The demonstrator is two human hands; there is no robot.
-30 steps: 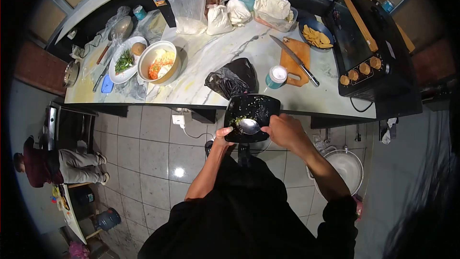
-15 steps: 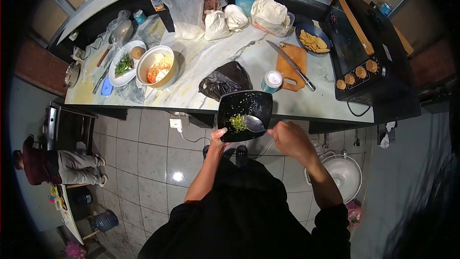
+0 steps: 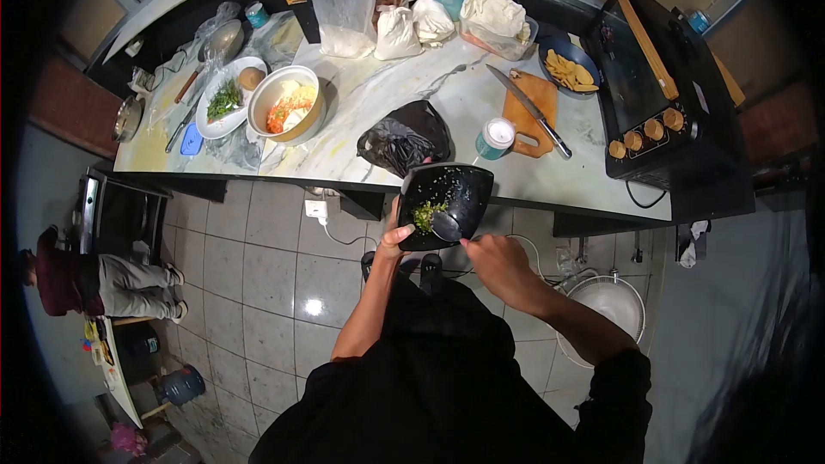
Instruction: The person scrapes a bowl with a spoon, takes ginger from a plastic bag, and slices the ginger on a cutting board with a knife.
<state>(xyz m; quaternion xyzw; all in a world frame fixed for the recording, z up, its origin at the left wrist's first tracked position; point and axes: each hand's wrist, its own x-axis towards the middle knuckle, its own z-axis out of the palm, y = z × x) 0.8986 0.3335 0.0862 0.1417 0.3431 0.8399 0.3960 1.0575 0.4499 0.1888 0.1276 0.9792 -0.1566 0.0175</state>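
Observation:
My left hand (image 3: 396,236) grips a black square bowl (image 3: 468,193) by its left side, thumb over the rim, just off the counter's front edge. Chopped green bits (image 3: 427,216) lie in the bowl, with pale specks on its far wall. In my right hand (image 3: 496,259), closed round its handle, is a metal spoon (image 3: 446,226) whose head rests inside the bowl beside the green bits. Beyond the bowl a black plastic bag (image 3: 404,136) sits on the counter. Right of the bag stands a small tub with a white top (image 3: 496,138).
A knife (image 3: 530,110) lies across an orange cutting board (image 3: 526,143). At right is a black oven (image 3: 636,77). A pot of mixed food (image 3: 312,125) and a plate of greens (image 3: 209,128) stand left. Another person (image 3: 94,283) stands at far left.
The bowl has tilted and shifted slightly right in my left hand. My right hand has moved left and down, and the spoon head sits lower in the bowl.

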